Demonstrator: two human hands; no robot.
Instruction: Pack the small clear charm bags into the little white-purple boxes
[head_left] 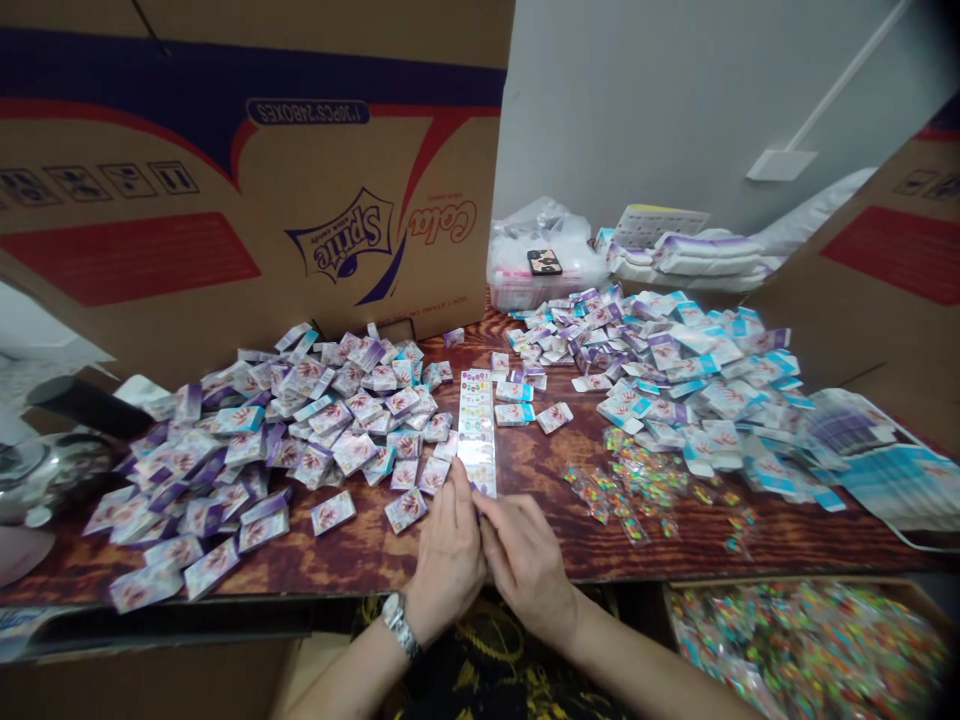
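A long narrow sticker sheet [476,425] with rows of small coloured pictures lies lengthwise on the table in front of me. My left hand [450,550] rests at its near end, fingers stretched out close together along the left edge. Beside it, my right hand [529,560] is curled, with thumb and forefinger pinched at the near end of the sheet. The fingers partly cover that end. Small printed boxes lie close by: one box [406,511] is left of my left hand, and another box [554,417] lies right of the sheet.
Piled small boxes [300,430] spread on the left; flatter cartons [697,370] heap on the right. Small bags of colourful candy [637,475] lie nearby, with more in an open box [810,650] below. A large cardboard box [300,200] and a plastic tub [547,285] stand behind.
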